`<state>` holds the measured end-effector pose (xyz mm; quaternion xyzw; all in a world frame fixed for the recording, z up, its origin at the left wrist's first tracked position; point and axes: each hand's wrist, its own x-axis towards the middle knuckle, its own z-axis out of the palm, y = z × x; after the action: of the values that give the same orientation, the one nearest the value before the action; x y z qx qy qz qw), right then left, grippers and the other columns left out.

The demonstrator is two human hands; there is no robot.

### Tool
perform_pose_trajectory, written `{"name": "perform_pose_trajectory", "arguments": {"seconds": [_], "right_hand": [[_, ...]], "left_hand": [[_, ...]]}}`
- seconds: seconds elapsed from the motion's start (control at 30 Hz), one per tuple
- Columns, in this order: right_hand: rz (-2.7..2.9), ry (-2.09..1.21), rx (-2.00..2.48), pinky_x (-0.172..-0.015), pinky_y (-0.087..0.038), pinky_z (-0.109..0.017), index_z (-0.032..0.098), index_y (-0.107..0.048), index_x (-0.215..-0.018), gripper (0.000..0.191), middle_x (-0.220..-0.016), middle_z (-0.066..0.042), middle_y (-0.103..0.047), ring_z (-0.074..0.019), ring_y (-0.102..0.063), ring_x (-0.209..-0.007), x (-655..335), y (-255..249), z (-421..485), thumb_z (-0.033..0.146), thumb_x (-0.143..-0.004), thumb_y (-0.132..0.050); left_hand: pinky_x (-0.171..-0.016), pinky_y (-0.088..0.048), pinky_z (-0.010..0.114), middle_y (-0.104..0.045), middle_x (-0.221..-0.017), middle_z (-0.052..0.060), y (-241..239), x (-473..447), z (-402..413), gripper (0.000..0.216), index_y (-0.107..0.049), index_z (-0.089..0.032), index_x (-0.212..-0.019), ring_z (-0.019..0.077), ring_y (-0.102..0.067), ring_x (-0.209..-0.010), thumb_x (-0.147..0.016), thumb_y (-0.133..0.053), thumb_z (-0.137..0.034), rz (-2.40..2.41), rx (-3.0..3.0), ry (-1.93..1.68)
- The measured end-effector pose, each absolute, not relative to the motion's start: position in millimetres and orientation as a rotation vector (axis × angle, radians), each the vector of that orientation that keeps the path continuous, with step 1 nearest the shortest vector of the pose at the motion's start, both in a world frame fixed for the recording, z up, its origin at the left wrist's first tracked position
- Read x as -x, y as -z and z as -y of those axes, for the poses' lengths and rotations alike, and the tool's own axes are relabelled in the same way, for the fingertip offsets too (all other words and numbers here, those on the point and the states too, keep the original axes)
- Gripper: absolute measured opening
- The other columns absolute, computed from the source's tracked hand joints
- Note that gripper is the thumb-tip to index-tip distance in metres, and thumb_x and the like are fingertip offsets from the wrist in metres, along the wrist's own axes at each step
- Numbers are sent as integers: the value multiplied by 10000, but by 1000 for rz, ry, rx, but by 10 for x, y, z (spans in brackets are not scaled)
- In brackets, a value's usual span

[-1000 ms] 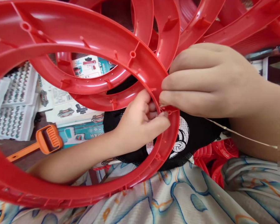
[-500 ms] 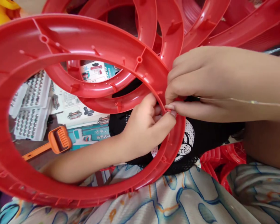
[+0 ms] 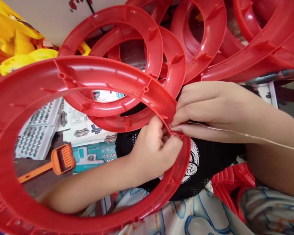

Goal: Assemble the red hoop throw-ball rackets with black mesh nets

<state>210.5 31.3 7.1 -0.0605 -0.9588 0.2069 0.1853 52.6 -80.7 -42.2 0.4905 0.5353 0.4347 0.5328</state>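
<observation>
A large red plastic ring (image 3: 93,73), hollow side up with small pegs inside, stretches across the left and middle of the head view. My left hand (image 3: 156,147) reaches through its opening and is closed round the ring's right rim. Against the same stretch of rim, my right hand (image 3: 203,112) pinches a thin pale wire (image 3: 245,134), which trails off to the right across the wrist. The wire's end is hidden between the fingertips. Beneath both hands lies a black mesh cloth (image 3: 205,160) with a white print.
More red rings (image 3: 127,19) are piled at the back. On the left lie clear cases of small shiny beads (image 3: 36,140), an orange slotted scoop (image 3: 63,160) and printed boxes (image 3: 93,156). Yellow plastic parts (image 3: 19,49) sit at the back left. Red ribbed pieces (image 3: 227,182) lie at lower right.
The ring and both hands appear somewhat lower in the picture, along with the surroundings, as the view has tilted up. Both hands keep their hold at the rim.
</observation>
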Motion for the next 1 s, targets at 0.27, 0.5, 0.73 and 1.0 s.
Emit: {"name": "perform_pose_trajectory", "arguments": {"seconds": [0.27, 0.5, 0.73, 1.0], "right_hand": [[2783, -374, 30, -692, -484, -275, 182, -665, -838, 326, -848, -26, -653, -129, -570, -781, -2086, -68, -385, 215, -1033, -406], [2713, -109, 59, -746, -474, -277, 216, -641, -859, 273, -866, 10, -638, -116, -554, -820, -2123, -27, -386, 275, -1035, -440], [2819, -627, 515, -527, -422, -208, 221, -641, -770, 345, -695, 38, -612, -60, -551, -592, -2283, -216, -300, 458, -992, -524], [2439, -1777, 594, -522, -491, -131, 301, -446, -1490, 506, -609, 61, -620, -62, -580, -466, -2607, -217, 192, 306, -993, -544]], "left_hand": [[-492, -417, 213, -520, -658, -70, 437, -512, 817, 164, -468, -222, -869, 76, -462, -527, -809, -594, -136, -1173, -1109, -1004], [-547, -492, 187, -588, -735, -49, 407, -509, 769, 215, -490, -211, -883, 84, -580, -638, -758, -597, -74, -1072, -1072, -1066], [-584, -522, 210, -636, -758, -32, 424, -523, 805, 170, -505, -214, -894, 104, -618, -666, -818, -647, -157, -1145, -1026, -1026], [-619, -537, 279, -644, -751, -8, 410, -516, 789, 160, -498, -218, -910, 167, -659, -722, -824, -633, -216, -1213, -1039, -958]]}}
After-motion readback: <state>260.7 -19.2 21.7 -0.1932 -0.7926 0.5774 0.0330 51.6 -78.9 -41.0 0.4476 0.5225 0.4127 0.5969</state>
